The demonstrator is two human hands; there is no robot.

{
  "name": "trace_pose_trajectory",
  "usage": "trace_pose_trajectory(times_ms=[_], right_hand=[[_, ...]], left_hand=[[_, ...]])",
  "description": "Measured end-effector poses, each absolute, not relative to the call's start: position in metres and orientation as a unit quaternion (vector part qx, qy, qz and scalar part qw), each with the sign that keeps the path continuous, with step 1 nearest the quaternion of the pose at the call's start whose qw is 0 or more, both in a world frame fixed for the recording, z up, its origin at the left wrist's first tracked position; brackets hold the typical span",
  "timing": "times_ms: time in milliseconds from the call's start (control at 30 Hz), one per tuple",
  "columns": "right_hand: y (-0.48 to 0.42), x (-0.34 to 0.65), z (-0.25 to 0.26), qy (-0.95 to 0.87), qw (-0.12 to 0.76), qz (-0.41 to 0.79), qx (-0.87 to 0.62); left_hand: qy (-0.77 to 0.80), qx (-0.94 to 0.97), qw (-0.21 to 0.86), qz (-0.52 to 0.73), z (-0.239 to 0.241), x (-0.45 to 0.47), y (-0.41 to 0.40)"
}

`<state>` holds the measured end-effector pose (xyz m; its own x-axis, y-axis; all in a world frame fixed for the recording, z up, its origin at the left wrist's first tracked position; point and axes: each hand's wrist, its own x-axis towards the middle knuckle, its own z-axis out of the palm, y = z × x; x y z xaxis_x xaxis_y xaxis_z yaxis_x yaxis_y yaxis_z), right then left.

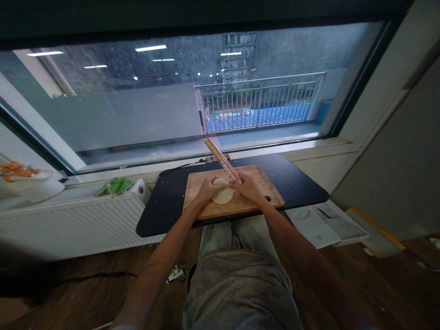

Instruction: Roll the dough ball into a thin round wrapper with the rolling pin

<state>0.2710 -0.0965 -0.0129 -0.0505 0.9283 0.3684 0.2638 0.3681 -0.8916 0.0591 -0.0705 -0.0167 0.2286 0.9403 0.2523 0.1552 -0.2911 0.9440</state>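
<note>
A pale round of dough (222, 196) lies on a wooden cutting board (261, 183) on a small black table (172, 201). My left hand (205, 190) rests on the dough's left edge, fingers curled over it. My right hand (246, 189) is closed round the near end of a wooden rolling pin (220, 158), which slants up and away to the left above the board. Both hands nearly touch over the dough.
A white radiator (68, 220) stands to the left with a green cloth (117, 185) on top. A large window is behind the table. White flat pieces (319, 224) lie on the wooden floor at right. A cable and plug (175, 273) lie near my knees.
</note>
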Motion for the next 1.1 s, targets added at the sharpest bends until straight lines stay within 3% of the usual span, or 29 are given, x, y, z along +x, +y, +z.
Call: trace_pose_trajectory(times_ms=[500, 1100], right_hand=[[-0.1024, 0.2709, -0.0054, -0.651, 0.460, 0.383, -0.466], [-0.0977, 0.2707, -0.0091, -0.674, 0.500, 0.334, -0.429]], left_hand=[[0.427, 0.603, 0.450, 0.501, -0.0167, 0.0618, -0.0733], [0.419, 0.578, 0.491, 0.499, -0.0151, 0.0601, -0.0732]])
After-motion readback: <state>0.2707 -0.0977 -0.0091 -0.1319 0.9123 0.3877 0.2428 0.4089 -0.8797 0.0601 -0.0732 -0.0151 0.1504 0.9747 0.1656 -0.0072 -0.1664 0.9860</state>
